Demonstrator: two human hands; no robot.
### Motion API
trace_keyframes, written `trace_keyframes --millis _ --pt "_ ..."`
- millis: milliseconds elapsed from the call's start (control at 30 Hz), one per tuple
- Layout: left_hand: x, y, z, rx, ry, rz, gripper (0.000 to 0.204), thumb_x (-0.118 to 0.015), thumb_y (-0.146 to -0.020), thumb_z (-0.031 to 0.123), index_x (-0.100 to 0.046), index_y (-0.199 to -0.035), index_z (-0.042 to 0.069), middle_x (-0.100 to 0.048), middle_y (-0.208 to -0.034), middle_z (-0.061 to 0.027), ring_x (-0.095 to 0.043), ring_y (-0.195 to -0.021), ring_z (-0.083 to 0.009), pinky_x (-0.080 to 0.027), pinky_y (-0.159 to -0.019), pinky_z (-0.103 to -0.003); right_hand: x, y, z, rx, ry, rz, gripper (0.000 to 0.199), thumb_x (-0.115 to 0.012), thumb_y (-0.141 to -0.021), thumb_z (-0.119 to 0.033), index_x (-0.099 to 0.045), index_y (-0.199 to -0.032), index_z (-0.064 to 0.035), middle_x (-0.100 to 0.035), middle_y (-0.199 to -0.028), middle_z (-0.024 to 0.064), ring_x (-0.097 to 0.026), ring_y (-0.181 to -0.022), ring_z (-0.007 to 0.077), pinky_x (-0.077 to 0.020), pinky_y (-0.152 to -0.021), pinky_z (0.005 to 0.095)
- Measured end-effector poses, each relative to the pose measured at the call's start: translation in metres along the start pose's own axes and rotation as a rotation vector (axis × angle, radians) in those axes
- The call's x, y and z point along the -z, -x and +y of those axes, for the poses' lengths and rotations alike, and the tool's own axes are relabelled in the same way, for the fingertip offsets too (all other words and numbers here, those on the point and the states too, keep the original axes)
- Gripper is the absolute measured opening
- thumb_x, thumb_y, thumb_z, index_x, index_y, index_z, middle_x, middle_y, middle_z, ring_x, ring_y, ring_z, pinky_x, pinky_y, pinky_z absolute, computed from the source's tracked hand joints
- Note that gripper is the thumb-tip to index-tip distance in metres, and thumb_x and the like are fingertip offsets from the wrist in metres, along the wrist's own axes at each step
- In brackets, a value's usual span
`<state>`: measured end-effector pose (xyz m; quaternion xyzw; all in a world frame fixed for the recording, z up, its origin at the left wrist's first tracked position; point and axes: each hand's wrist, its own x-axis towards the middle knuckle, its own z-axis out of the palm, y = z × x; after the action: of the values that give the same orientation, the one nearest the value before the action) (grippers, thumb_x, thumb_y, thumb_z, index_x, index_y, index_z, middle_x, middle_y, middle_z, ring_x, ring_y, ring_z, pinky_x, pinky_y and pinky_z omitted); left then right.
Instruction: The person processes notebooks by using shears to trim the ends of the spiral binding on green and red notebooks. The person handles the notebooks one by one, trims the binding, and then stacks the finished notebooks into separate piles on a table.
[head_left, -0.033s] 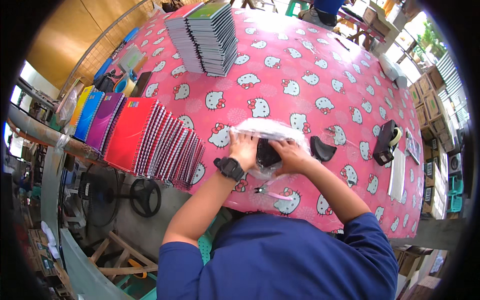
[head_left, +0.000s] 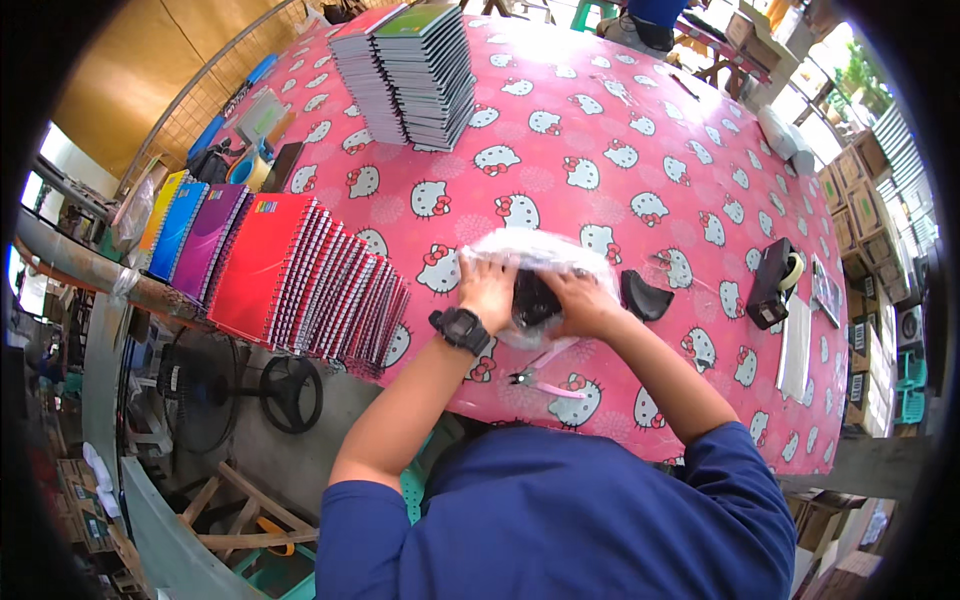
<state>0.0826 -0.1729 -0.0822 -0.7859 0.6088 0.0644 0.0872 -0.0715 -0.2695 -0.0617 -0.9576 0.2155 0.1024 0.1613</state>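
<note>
Near the middle of the frame, both hands meet on a clear plastic bag (head_left: 540,262) that lies on the pink cartoon-cat tablecloth (head_left: 640,130). The left hand (head_left: 490,290), with a black wristwatch (head_left: 461,329), has its fingers curled and pressing on the left side of the bag. The right hand (head_left: 578,300) grips the right side, fingers bent around the film. Between them a black object (head_left: 533,297) shows through the plastic (what it is exactly, I cannot tell). The step in hand seems to be packing or closing the bag around this object; the next move probably calls for a firm pinch on the thin film so it does not slip. Pink-handled cutters (head_left: 545,378) lie just below the hands, a black curved piece (head_left: 645,296) just right, a tape dispenser (head_left: 775,283) farther right, and red spiral notebooks (head_left: 300,275) at the left.
</note>
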Motion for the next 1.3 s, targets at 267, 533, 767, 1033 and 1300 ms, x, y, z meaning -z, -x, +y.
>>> trace_keyframes --millis 267,533,767,1033,1300 --pt "0.024 0.014 0.018 -0.256 0.147 -0.037 0.033 -0.058 -0.082 0.035 -0.067 -0.095 0.006 -0.067 -0.089 -0.0098 -0.061 -0.101 -0.0252 -0.014 -0.105 -0.064 -0.008 -0.058 0.02 0.151 -0.082 0.125 0.026 -0.06 -0.077 -0.017 -0.065 -0.102 -0.0082 -0.063 -0.098 0.0163 -0.057 -0.096 0.0335 -0.0427 -0.092 0.0432" --pt "-0.014 -0.02 -0.04 -0.023 0.332 0.37 0.04 -0.045 -0.091 0.038 -0.054 -0.113 0.006 -0.065 -0.097 -0.014 -0.065 -0.088 -0.0295 -0.024 -0.097 -0.063 0.058 -0.121 -0.012 -0.027 -0.167 0.223 0.064 -0.063 -0.079 -0.031 -0.043 -0.135 -0.0115 -0.052 -0.128 0.02 -0.048 -0.12 0.0351 -0.0366 -0.102 0.04" --pt "0.021 -0.057 -0.039 0.235 0.105 0.255 0.09 -0.078 -0.067 0.034 -0.03 -0.14 0.015 -0.052 -0.12 -0.0128 -0.057 -0.106 -0.0322 -0.034 -0.094 -0.056 0.041 -0.123 0.021 0.156 -0.254 0.498 0.029 -0.061 -0.076 -0.013 -0.065 -0.106 -0.011 -0.067 -0.092 0.0146 -0.065 -0.086 0.0304 -0.0506 -0.077 0.0401" --pt "0.026 -0.035 -0.044 0.077 0.284 0.233 0.078 -0.081 -0.06 0.034 -0.048 -0.128 0.013 -0.049 -0.127 -0.0097 -0.047 -0.118 -0.0303 -0.033 -0.095 -0.052 0.042 -0.08 0.023 0.216 -0.262 0.11 0.023 -0.066 -0.076 -0.015 -0.065 -0.098 -0.005 -0.066 -0.093 0.016 -0.064 -0.089 0.0302 -0.0492 -0.078 0.0373" --pt "0.001 0.171 -0.034 -0.006 1.374 0.173 0.03 -0.07 -0.08 0.015 -0.064 -0.107 0.004 -0.066 -0.099 -0.0089 -0.063 -0.09 -0.0188 -0.049 -0.077 -0.031 -0.031 0.049 -0.024 0.284 0.109 0.124 0.071 -0.081 -0.061 -0.031 -0.052 -0.125 -0.0161 -0.05 -0.121 0.0146 -0.047 -0.114 0.0342 -0.0419 -0.088 0.0481"
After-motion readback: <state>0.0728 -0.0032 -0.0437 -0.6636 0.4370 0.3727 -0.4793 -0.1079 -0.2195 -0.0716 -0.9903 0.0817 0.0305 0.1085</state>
